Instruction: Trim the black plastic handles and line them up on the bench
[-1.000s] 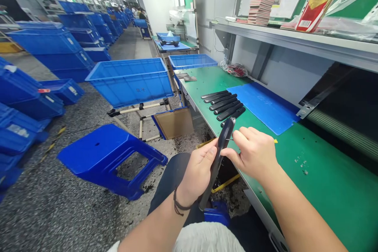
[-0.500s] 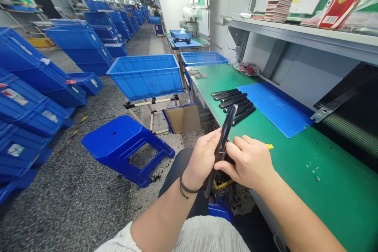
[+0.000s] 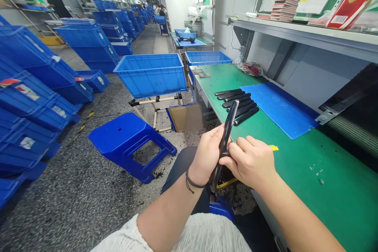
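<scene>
A long, narrow black plastic handle (image 3: 230, 120) stands tilted in front of me, its upper end pointing toward the table. My left hand (image 3: 206, 153) is wrapped round its middle. Against the right side of the handle, my right hand (image 3: 249, 159) is closed round a utility knife, whose yellow end (image 3: 274, 148) sticks out past the knuckles. The blade is mostly hidden between the fingers and the handle. Several similar black handles (image 3: 238, 104) lie in a row on the green tabletop (image 3: 298, 173), just beyond my hands.
A blue sheet (image 3: 280, 106) lies on the tabletop under a shelf (image 3: 295, 29). Blue crates (image 3: 150, 76) stand beyond the table's far end, with more stacked at left. A blue stool (image 3: 118, 134) is on the floor to my left. A person (image 3: 54, 0) stands far left.
The view has shifted slightly, so the scene sits a little farther right. Both hands keep hold of the handle and knife; the thin blade seen before is now less visible.
</scene>
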### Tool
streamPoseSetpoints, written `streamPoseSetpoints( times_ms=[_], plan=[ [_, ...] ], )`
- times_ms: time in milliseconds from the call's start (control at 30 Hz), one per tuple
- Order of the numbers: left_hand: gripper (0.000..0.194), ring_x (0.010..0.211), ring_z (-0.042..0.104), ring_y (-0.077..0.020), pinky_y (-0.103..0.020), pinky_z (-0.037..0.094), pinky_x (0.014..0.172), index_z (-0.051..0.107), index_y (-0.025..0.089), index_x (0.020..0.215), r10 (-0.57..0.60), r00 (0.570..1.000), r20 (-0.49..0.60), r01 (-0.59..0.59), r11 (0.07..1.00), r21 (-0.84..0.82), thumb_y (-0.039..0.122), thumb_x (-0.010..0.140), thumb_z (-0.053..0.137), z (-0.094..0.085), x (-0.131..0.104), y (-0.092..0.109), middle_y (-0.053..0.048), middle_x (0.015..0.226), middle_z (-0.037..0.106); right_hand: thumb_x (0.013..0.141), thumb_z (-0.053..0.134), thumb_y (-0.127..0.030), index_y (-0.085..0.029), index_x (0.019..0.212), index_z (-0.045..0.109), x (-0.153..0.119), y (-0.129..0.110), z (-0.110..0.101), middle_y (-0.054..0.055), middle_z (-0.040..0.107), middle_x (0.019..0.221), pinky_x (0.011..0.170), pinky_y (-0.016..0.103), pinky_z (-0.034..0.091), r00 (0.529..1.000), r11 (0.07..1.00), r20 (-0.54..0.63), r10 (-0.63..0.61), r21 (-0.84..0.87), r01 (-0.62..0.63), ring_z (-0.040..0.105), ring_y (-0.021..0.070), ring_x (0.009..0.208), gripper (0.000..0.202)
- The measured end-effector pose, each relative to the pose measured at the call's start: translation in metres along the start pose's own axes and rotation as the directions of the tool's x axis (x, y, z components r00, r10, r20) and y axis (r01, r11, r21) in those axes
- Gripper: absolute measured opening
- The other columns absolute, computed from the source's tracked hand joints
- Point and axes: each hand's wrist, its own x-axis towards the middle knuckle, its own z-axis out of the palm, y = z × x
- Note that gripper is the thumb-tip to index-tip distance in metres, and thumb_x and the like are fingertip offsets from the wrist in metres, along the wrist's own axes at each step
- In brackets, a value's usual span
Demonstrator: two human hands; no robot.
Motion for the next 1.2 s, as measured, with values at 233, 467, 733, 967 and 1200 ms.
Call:
streamPoseSetpoints(
  times_ms=[233, 467, 733, 967, 1200],
  plan=[
    [0.047, 0.050, 0.036, -0.0060, -0.019, 0.029, 0.046, 0.071, 0.012, 0.094, -0.001, 0.999, -0.037, -0.003, 0.993, -0.115, 0.059, 0.093, 0.070, 0.003, 0.005, 0.010, 0.004, 0.063, 0.046, 0.109, 0.030, -0.064, -0.020, 0.077, 0.062, 0.000, -0.008, 0.004, 0.004, 0.057, 0.069, 0.063, 0.035, 0.023, 0.999, 0.995, 0.030, 0.009, 0.095, -0.012, 0.040, 0.0175, 0.063, 0.063],
    [0.048, 0.039, 0.026, -0.0037, -0.017, 0.020, 0.035, 0.068, 0.015, 0.125, -0.045, 0.995, -0.089, 0.019, 0.960, -0.280, 0.051, 0.094, 0.070, 0.003, 0.014, 0.020, 0.008, 0.062, 0.041, 0.096, 0.035, -0.085, -0.020, 0.073, 0.057, -0.002, -0.020, 0.006, 0.002, 0.057, 0.068, 0.061, 0.033, 0.022, 0.995, 0.971, 0.102, -0.007, 0.238, -0.018, 0.042, 0.0155, 0.060, 0.073],
    [0.034, 0.037, 0.025, -0.0028, -0.016, 0.022, 0.034, 0.065, 0.015, 0.119, -0.095, 0.968, -0.234, 0.004, 0.933, -0.360, 0.045, 0.103, 0.059, 0.004, 0.020, 0.022, 0.010, 0.062, 0.037, 0.107, 0.040, -0.064, -0.021, 0.071, 0.055, -0.001, -0.023, 0.006, 0.002, 0.054, 0.065, 0.061, 0.036, 0.019, 0.997, 0.991, 0.062, -0.054, 0.125, 0.046, 0.040, 0.0163, 0.060, 0.059],
    [0.028, 0.034, 0.023, -0.0038, -0.018, 0.014, 0.034, 0.059, 0.017, 0.114, -0.257, 0.907, -0.334, 0.083, 0.887, -0.455, 0.040, 0.111, 0.043, -0.003, 0.032, 0.018, 0.011, 0.059, 0.032, 0.106, 0.049, -0.062, -0.022, 0.067, 0.050, -0.007, -0.021, 0.018, 0.000, 0.050, 0.061, 0.061, 0.036, 0.021, 0.993, 0.996, -0.068, -0.093, -0.008, 0.093, 0.040, 0.0164, 0.060, 0.056],
    [0.026, 0.034, 0.024, -0.0037, -0.019, 0.015, 0.034, 0.058, 0.016, 0.107, -0.242, 0.863, -0.442, -0.050, 0.831, -0.554, 0.034, 0.112, 0.041, -0.027, 0.050, 0.017, 0.010, 0.060, 0.035, 0.105, 0.054, -0.030, -0.020, 0.120, 0.063, 0.002, 0.000, 0.006, 0.005, 0.067, 0.094, 0.058, 0.031, 0.026, 0.877, 0.980, 0.438, 0.195, -0.052, -0.192, 0.065, 0.0197, 0.078, 0.020]
  ],
)
